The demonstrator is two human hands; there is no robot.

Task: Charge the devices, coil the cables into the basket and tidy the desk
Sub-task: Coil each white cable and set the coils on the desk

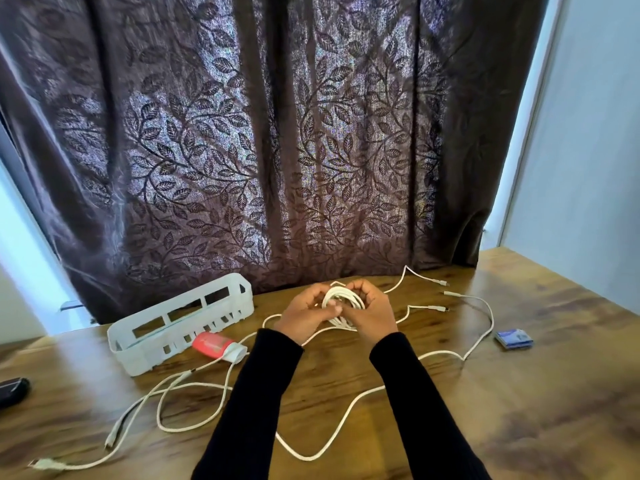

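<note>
Where curtain [277, 133] hangs, wooden desk [519, 393], white basket [145, 344], loose cables [311, 455].

Both my forearms, in black sleeves, reach forward and meet above the coiled white cable [343, 306]. My left hand [308, 311] and right hand [372, 313] curl around it, fingertips touching.

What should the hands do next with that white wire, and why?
Probably wind one more loop. Both hands, left and right, hold a small white coil, but a long tail of cable lies loose across the desk. The white basket comes after.
</note>
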